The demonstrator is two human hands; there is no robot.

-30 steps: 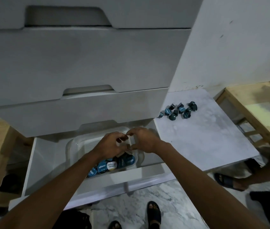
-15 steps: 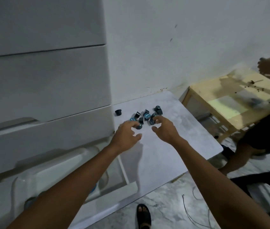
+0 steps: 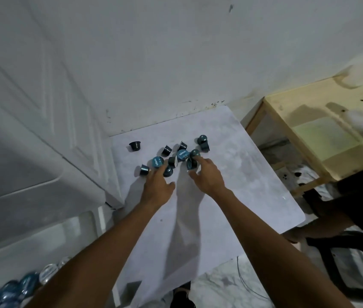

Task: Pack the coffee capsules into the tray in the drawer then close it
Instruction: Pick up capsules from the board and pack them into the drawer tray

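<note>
Moved from tray (image 3: 31, 247) to capsules (image 3: 181, 154) on table (image 3: 231, 196): left hand (image 3: 158, 185) and right hand (image 3: 207, 177) open, fingers touching them, next batch starting

Roughly twelve capsules (image 3: 182, 154), one pale table (image 3: 242, 185), one wooden stand (image 3: 291, 103).

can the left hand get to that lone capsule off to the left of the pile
Probably yes: the lone capsule stands apart on bare tabletop, just beyond the left hand, with nothing lying over it.
</note>
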